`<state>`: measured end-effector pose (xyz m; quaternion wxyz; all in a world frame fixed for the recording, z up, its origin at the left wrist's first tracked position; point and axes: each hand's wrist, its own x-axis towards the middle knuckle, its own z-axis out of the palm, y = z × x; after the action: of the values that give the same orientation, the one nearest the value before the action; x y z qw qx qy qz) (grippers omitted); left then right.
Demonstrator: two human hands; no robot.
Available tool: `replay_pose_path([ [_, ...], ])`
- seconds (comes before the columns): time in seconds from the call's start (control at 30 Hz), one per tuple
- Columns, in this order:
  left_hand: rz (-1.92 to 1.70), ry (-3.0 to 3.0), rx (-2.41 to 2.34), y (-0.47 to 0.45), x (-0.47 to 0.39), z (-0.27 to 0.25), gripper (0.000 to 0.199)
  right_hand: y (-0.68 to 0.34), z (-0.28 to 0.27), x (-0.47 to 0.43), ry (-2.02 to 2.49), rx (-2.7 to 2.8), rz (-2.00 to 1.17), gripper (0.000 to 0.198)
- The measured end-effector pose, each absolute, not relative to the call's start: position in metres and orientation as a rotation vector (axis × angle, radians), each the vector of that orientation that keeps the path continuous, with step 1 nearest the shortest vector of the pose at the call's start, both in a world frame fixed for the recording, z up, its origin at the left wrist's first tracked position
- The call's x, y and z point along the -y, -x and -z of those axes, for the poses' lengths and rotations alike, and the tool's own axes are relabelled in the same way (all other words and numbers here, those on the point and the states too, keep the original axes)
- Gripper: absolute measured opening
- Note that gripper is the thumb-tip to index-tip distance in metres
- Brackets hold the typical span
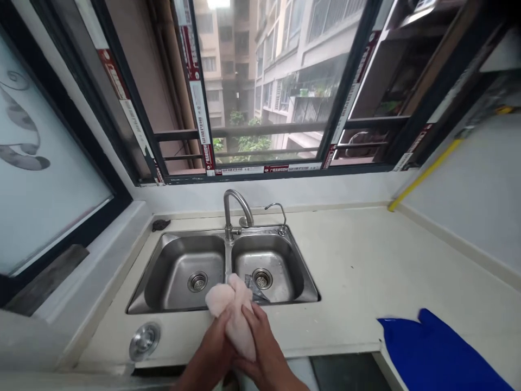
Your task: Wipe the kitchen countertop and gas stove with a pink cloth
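Note:
A pale pink, fluffy cloth [239,326] is bunched up between my two hands, in front of the double sink [228,266]. My left hand [217,342] is closed on its left side, and my right hand [262,342] wraps it from the right, its fingers curled round the cloth. The top end of the cloth bulges out above my hands over the sink's front rim. A crumpled grey, see-through piece [256,290] that looks like plastic lies in the right basin beside the drain [262,278].
A curved faucet [238,203] and a thin spout [279,209] rise behind the basins. A metal sink strainer [145,341] sits on the counter at front left, a small dark lump [161,224] at back left. Blue material [439,347] hangs over the right front edge. A window stands behind.

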<state>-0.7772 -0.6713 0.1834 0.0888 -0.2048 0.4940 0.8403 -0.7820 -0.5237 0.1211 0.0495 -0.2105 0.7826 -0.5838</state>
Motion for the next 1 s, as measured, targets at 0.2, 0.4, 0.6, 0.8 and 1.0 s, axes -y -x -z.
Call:
replay_pose_path([
  [0.2,-2.266,0.267,-1.377,0.846,0.712,-0.177,0.075,0.874,-0.152,0.535,0.263,-2.286,2.013,0.051],
  [0.4,-2.163,0.396,-1.71,0.9,0.719,-0.173,0.07,0.96,-0.176,0.52,-0.545,-1.569,2.482,0.051],
  [0.6,-2.164,0.683,-1.734,0.902,0.721,-0.136,0.057,0.997,-0.162,0.497,-0.495,-1.149,2.497,0.053],
  [0.8,-2.285,0.708,-1.959,0.948,0.722,-0.159,0.041,1.02,-0.164,0.486,-0.339,-1.496,2.335,0.056],
  [1.0,-2.453,0.374,-2.063,0.995,0.707,-0.234,0.038,1.051,-0.205,0.492,-0.079,-1.994,2.157,0.059],
])
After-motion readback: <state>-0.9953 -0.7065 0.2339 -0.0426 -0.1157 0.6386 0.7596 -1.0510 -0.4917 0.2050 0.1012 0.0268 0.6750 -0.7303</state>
